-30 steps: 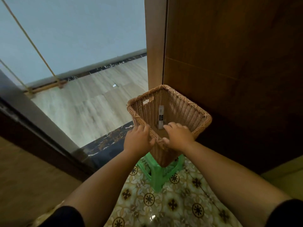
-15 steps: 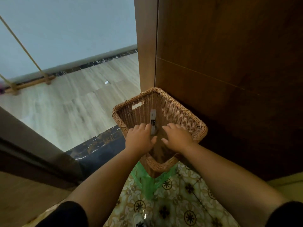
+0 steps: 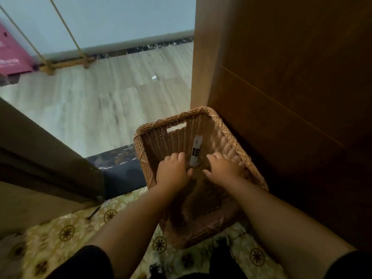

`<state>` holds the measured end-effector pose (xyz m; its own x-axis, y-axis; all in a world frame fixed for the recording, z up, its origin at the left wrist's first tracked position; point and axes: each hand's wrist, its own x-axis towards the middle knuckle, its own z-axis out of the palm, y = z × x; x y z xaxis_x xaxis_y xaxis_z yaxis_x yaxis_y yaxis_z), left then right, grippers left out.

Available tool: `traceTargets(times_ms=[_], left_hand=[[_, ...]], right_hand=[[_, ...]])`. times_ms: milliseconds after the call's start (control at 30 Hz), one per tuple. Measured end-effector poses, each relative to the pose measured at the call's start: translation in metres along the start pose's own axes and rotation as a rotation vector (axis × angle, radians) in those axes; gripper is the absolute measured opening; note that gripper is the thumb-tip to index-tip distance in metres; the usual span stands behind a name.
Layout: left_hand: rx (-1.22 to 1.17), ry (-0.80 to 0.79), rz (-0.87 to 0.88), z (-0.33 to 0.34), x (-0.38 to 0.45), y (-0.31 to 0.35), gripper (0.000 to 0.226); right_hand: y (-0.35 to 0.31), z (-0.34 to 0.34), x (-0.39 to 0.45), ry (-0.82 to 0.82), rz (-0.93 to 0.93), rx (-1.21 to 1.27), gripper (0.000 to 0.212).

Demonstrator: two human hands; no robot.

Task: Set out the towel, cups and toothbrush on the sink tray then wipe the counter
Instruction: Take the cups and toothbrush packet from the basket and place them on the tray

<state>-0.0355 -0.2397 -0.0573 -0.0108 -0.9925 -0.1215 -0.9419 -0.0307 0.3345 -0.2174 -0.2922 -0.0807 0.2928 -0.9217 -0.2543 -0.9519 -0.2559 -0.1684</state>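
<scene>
Both hands reach into the brown woven wicker basket (image 3: 227, 141). The left hand (image 3: 173, 173) and right hand (image 3: 221, 169) have curled grips holding nothing visible. The white packaged toothbrush (image 3: 195, 151) stands between them.

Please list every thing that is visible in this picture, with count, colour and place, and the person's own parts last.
wicker basket: 1, brown, centre, beside the wood panel
white packet: 1, white with black mark, upright inside the basket
wood panel: 1, dark brown, right
patterned floor: 1, yellow with dark flowers, bottom
pale floor: 1, light wood tone, upper left
pink object: 1, far left edge
left hand: 1, inside the basket
right hand: 1, inside the basket
</scene>
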Motion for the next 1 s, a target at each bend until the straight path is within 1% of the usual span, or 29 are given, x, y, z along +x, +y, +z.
traceTargets(times_ms=[67,133,200,233,300,433,500,633,800,900,1000], left_hand=[[-0.091,0.003,-0.178,0.013,0.007,0.008,0.056],[-0.266,-0.023,-0.398,0.032,0.012,0.014,0.059],[-0.437,-0.017,-0.616,0.056,0.016,0.018,0.062],[-0.482,-0.002,-0.712,0.069,0.019,0.019,0.065],[-0.520,0.037,-0.861,0.095,0.026,0.018,0.073],[-0.522,0.091,-1.064,0.148,0.048,-0.001,0.089],[-0.544,0.126,-1.116,0.175,0.062,-0.013,0.096],[-0.624,0.240,-1.153,0.218,0.085,-0.036,0.107],[-0.715,0.263,-1.082,0.248,0.097,-0.059,0.119],[-0.758,0.270,-1.029,0.254,0.106,-0.072,0.123],[-0.777,0.293,-0.982,0.256,0.116,-0.080,0.122]], right_hand=[[0.011,0.010,0.022,-0.040,-0.043,0.002,0.060],[0.022,0.024,0.042,-0.111,-0.080,0.016,0.064],[0.031,0.041,0.056,-0.176,-0.084,0.054,0.067],[0.036,0.050,0.063,-0.196,-0.071,0.084,0.068],[0.041,0.072,0.074,-0.213,-0.026,0.152,0.071],[0.036,0.122,0.097,-0.245,0.085,0.301,0.091],[0.033,0.148,0.111,-0.233,0.142,0.382,0.099],[0.027,0.194,0.134,-0.103,0.176,0.514,0.108],[0.014,0.221,0.155,-0.064,0.217,0.601,0.122],[0.013,0.227,0.167,-0.037,0.253,0.611,0.123],[0.015,0.229,0.179,-0.011,0.271,0.597,0.119]])
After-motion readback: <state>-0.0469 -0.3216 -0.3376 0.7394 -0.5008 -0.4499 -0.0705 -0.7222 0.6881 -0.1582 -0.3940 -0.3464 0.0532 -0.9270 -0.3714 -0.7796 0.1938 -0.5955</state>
